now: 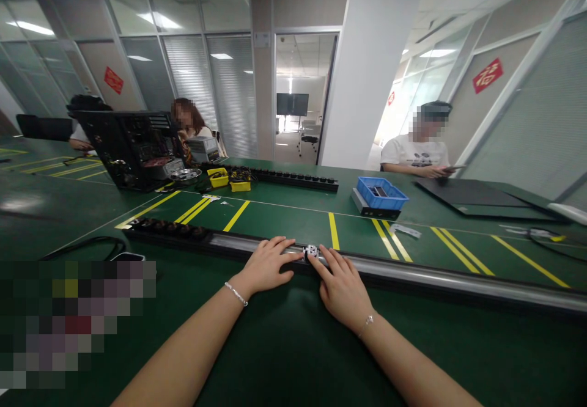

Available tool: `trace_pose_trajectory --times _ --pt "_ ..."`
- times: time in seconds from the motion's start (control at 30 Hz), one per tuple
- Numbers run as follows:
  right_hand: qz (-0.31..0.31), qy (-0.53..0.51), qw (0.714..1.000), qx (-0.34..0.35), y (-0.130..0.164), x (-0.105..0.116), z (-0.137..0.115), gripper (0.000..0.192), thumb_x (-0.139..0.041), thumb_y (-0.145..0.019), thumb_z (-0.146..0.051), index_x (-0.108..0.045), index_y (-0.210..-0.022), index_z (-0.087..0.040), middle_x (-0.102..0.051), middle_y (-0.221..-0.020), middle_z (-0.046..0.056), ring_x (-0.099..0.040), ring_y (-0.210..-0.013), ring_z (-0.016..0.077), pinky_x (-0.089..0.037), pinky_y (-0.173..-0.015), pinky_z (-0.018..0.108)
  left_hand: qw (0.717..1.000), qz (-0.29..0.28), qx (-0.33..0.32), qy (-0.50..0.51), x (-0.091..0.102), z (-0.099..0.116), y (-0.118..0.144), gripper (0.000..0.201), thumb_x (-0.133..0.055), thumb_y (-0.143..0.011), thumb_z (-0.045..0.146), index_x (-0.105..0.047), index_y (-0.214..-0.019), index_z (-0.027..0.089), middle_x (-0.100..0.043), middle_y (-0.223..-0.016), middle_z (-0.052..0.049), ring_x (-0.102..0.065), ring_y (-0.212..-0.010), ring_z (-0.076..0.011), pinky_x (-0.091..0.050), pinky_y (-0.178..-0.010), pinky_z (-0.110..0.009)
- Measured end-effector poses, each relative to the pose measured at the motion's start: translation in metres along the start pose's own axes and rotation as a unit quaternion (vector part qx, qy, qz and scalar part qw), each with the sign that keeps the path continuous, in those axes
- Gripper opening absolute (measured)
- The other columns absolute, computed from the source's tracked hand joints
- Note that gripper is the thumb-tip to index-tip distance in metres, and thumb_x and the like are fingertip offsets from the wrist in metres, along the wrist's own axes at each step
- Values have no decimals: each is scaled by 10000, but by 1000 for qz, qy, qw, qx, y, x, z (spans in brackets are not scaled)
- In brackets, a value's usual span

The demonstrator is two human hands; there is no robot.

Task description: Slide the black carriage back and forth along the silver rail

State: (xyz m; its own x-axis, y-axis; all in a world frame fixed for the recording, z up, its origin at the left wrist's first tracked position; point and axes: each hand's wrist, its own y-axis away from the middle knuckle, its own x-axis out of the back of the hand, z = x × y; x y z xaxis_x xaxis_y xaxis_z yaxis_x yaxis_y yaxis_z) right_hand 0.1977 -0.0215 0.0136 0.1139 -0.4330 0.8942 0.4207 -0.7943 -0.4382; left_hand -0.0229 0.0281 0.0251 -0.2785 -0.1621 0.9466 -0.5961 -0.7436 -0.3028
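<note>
A long dark rail (413, 277) with a shiny metal channel lies across the table in front of me. Black socket-like units (169, 228) fill its left end. Near the middle of the channel sits a small white-and-dark part (312, 250), too small to name. My left hand (270, 266) rests on the rail from the left, fingers stretched out, the index tip at the part's left side. From the right, my right hand (345, 286) lies over the rail with fingers extended, its fingertips touching or very close to the same part. Neither hand is wrapped round anything.
Behind the rail stand an open computer case (128, 150), a metal bowl (186, 175), yellow bins (218, 178), a second black socket strip (298, 179) and a blue bin (380, 201). Black panels (486, 199) lie right. A black cable (98, 243) curls left. Several people sit beyond.
</note>
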Motion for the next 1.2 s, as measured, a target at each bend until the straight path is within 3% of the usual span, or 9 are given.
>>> trace_pose_trajectory --times 0.3,0.47,0.63,0.77,0.97,1.2 --pt "-29 23 999 12 -4 -4 -5 607 -488 -769 -202 -382 -1354 -325 -133 -1514 4 -160 -1355 286 -251 -1026 464 998 12 -21 -52 -4 1 1 542 -592 -768 403 -433 -1285 402 -397 -1404 -4 -338 -1274 -251 -195 -1052 -497" --pt "-25 38 999 14 -5 -3 -3 524 -502 -771 -240 -462 -1292 -288 -101 -1516 -14 -126 -1364 278 -236 -1037 456 997 13 -26 -67 -5 1 2 604 -594 -760 426 -383 -1325 388 -378 -1417 -8 -330 -1275 -268 -184 -1056 -506" --pt "-16 50 998 32 -4 -6 0 509 -466 -795 -250 -455 -1304 -253 -212 -1493 -13 -141 -1362 236 -180 -1068 440 997 14 -26 -67 -6 1 2 551 -587 -766 427 -424 -1291 382 -381 -1415 -2 -330 -1275 -266 -177 -1060 -499" --pt "-4 49 999 20 -3 -9 2 553 -508 -781 -274 -428 -1329 -272 -344 -1439 21 -158 -1355 257 -156 -1073 441 997 18 -28 -64 -5 1 2 524 -588 -767 409 -447 -1270 370 -385 -1412 -3 -329 -1276 -264 -178 -1061 -496" --pt "18 82 996 -36 -3 -7 3 421 -528 -769 -282 -556 -1187 -236 -472 -1324 79 -199 -1335 289 -73 -1079 513 998 19 -27 -59 -4 1 2 516 -585 -770 403 -450 -1266 367 -393 -1407 -6 -335 -1273 -262 -189 -1056 -505" --pt "35 90 993 -62 -3 4 1 349 -446 -850 -402 -624 -1033 -164 -523 -1261 115 -307 -1277 280 -173 -1061 463 998 21 -24 -61 -5 0 2 504 -592 -767 396 -464 -1254 367 -402 -1401 -5 -341 -1272 -256 -191 -1060 -504"
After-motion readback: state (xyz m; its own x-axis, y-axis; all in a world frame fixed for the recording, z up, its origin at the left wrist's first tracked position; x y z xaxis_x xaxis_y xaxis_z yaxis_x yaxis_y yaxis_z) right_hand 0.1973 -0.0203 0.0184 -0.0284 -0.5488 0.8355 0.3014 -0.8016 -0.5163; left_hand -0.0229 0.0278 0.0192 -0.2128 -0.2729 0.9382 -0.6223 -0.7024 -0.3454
